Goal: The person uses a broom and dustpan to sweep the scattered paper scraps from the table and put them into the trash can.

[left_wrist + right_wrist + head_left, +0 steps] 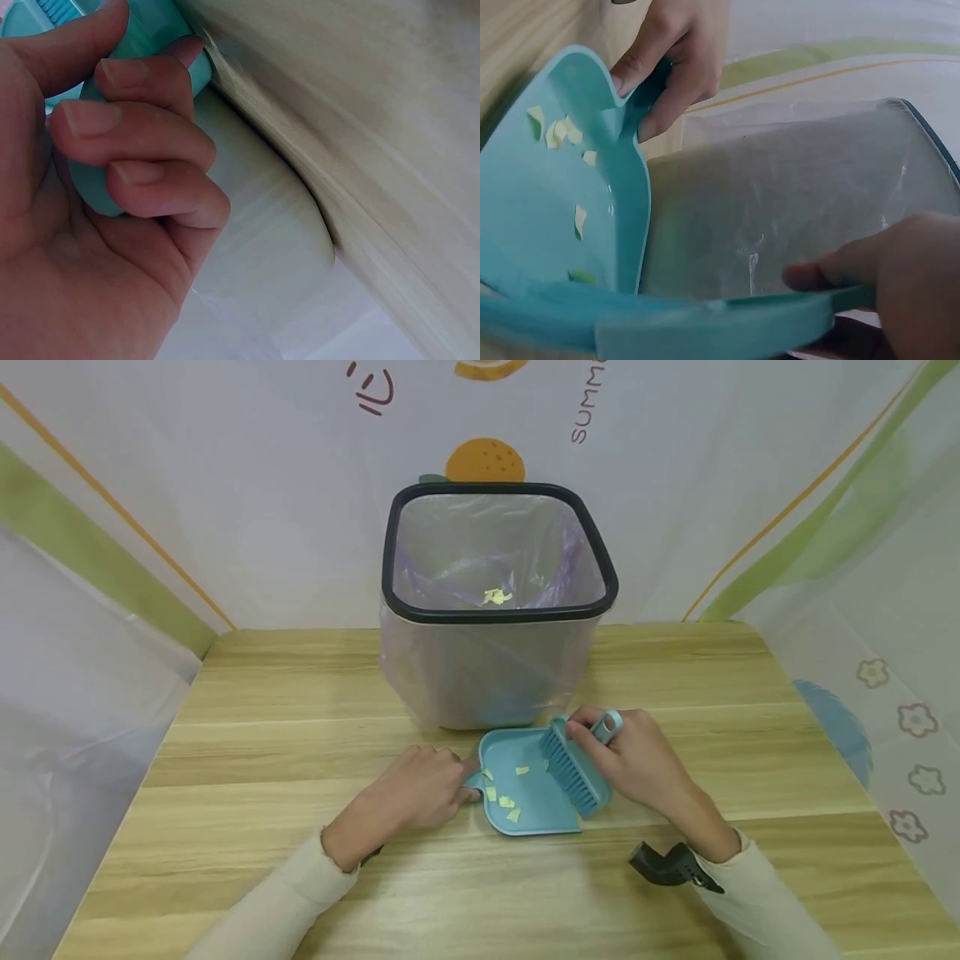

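Observation:
My left hand grips the short handle of a light blue dustpan, which lies on the table with its mouth toward the right. In the left wrist view, the fingers curl round that handle. Several small yellow paper scraps lie in the pan, mostly near the handle side. My right hand holds a matching blue hand brush, its bristles down at the pan's open right edge. Seen from the right wrist, the brush crosses the pan's mouth, with one scrap close by the bristles.
Just behind the dustpan stands a bin with a black rim, lined with a clear bag. More yellow scraps lie inside it. The wooden table meets a printed curtain at the back and sides.

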Demonstrator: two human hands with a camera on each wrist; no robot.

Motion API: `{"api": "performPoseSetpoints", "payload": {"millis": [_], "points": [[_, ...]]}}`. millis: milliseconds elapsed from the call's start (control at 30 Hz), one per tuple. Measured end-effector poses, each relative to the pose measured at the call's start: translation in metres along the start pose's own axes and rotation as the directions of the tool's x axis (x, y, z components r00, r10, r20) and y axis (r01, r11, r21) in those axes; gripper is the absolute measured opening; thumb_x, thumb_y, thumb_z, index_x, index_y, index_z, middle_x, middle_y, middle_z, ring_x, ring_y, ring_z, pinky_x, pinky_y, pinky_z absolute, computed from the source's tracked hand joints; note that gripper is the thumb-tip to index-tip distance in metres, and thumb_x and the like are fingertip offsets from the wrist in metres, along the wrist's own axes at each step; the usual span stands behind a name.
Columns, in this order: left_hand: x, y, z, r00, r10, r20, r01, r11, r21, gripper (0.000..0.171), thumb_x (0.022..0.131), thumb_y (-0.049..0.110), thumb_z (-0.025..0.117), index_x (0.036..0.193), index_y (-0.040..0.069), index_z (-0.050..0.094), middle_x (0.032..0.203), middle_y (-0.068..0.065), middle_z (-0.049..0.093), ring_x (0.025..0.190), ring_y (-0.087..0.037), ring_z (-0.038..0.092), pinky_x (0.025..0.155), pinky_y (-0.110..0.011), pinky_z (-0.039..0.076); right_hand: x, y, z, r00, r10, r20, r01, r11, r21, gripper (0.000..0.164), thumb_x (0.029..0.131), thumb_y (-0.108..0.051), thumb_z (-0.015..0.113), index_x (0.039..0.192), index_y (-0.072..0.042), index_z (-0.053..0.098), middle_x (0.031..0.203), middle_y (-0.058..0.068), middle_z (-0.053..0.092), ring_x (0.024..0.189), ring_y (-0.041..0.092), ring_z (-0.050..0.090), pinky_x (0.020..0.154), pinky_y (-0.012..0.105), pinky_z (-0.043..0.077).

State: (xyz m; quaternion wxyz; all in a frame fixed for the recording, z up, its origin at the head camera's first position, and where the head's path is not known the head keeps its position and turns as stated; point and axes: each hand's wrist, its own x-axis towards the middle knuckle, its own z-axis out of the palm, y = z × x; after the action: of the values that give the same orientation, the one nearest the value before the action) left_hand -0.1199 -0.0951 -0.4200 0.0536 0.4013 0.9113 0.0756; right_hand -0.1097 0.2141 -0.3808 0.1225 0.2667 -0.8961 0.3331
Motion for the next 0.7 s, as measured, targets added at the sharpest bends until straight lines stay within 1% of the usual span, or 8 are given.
{"api": "performPoseSetpoints", "payload": {"millis": [67,133,300,433,533,700], "points": [[0.0004,0.0001,-0.0003,1.000,-0.003,0.004,0.003,1.000,0.002,0.022,0.106,0.030,0.073,0.113,0.009,0.072,0.091,-0.009,0.073,0.073,-0.026,0.069,0.061,-0.047,0.055,0.0004,0.0014,-0.0003,1.000,-0.003,0.005,0.003,1.000,-0.018,0.010,0.105,-0.008,0.072,0.099,-0.010,0.080,0.061,-0.020,0.039,0.055,0.000,0.040,0.051,0.027,0.034],[0.0008,0.0002,-0.0005,1.000,-0.006,0.010,0.006,1.000,0.001,0.023,0.106,0.030,0.073,0.114,0.009,0.072,0.092,-0.009,0.074,0.075,-0.027,0.069,0.062,-0.047,0.055,0.0006,0.0017,-0.0010,1.000,-0.009,0.019,0.009,0.999,-0.038,0.009,0.105,-0.008,0.072,0.099,-0.010,0.079,0.062,-0.020,0.039,0.055,0.000,0.040,0.051,0.028,0.036],[0.0011,0.0003,-0.0012,1.000,-0.014,0.024,0.015,1.000,-0.004,0.024,0.107,0.030,0.072,0.116,0.009,0.072,0.093,-0.009,0.074,0.075,-0.027,0.069,0.063,-0.047,0.055,0.0010,-0.0022,-0.0029,0.997,-0.010,0.072,0.018,0.994,-0.104,0.009,0.106,-0.011,0.072,0.100,-0.010,0.078,0.069,-0.015,0.055,0.059,0.001,0.047,0.057,0.030,0.044],[0.0009,0.0003,-0.0010,1.000,-0.013,0.025,0.013,1.000,-0.007,0.023,0.107,0.030,0.072,0.116,0.009,0.072,0.093,-0.009,0.074,0.075,-0.026,0.069,0.062,-0.047,0.055,0.0007,-0.0059,-0.0029,0.995,-0.034,0.096,0.050,0.985,-0.162,0.008,0.106,-0.010,0.073,0.100,-0.010,0.078,0.080,-0.008,0.071,0.062,0.003,0.051,0.061,0.034,0.051],[0.0006,0.0000,-0.0004,1.000,-0.009,0.020,0.009,1.000,-0.004,0.023,0.107,0.031,0.072,0.115,0.009,0.072,0.093,-0.009,0.074,0.075,-0.026,0.069,0.063,-0.047,0.055,0.0000,-0.0067,-0.0031,0.994,-0.051,0.096,0.068,0.980,-0.189,0.006,0.105,-0.010,0.075,0.099,-0.011,0.078,0.085,-0.005,0.075,0.062,0.003,0.052,0.062,0.036,0.053],[-0.0004,-0.0005,-0.0001,1.000,-0.004,0.014,0.004,1.000,0.011,0.024,0.107,0.031,0.073,0.116,0.009,0.071,0.092,-0.009,0.073,0.076,-0.028,0.070,0.063,-0.047,0.056,-0.0011,-0.0051,-0.0059,0.997,-0.056,0.058,0.067,0.976,-0.208,0.005,0.104,-0.012,0.077,0.099,-0.011,0.079,0.085,-0.005,0.076,0.059,0.002,0.049,0.060,0.036,0.051]]}}
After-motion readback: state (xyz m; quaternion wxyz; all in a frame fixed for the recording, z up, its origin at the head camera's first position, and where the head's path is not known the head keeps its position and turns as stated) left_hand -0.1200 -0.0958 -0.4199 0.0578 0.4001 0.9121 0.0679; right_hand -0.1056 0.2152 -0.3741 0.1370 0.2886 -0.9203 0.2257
